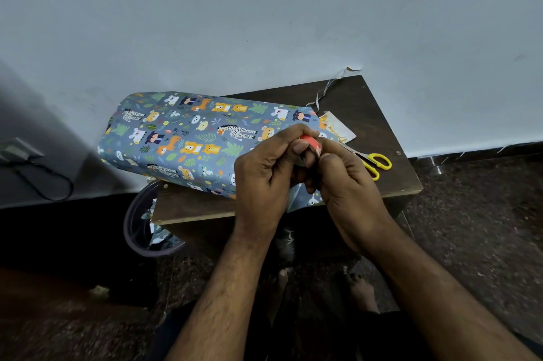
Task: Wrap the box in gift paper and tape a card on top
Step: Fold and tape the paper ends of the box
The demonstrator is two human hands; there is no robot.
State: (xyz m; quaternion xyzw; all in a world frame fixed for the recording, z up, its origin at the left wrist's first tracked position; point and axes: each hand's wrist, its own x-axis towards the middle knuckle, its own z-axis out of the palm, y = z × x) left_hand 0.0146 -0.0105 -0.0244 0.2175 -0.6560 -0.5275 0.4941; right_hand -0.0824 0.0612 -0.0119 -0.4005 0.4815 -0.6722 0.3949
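Both hands' grip (308, 152) pinches the tape roll (312, 141) — above the wrapped box (188, 137).

I'm seeing a plain pale wall (264, 22) filling the top half, w/ a small dark wood table (379, 114) sitting against it. Dark speckled floor (484, 213) is showing below. A bin (132, 231) is standing beside the table; light is looking dim.

The box (188, 137), wrapped in blue animal-print paper, lies lengthwise on the desk (382, 114); the card (338, 128) lies just beside its right end.
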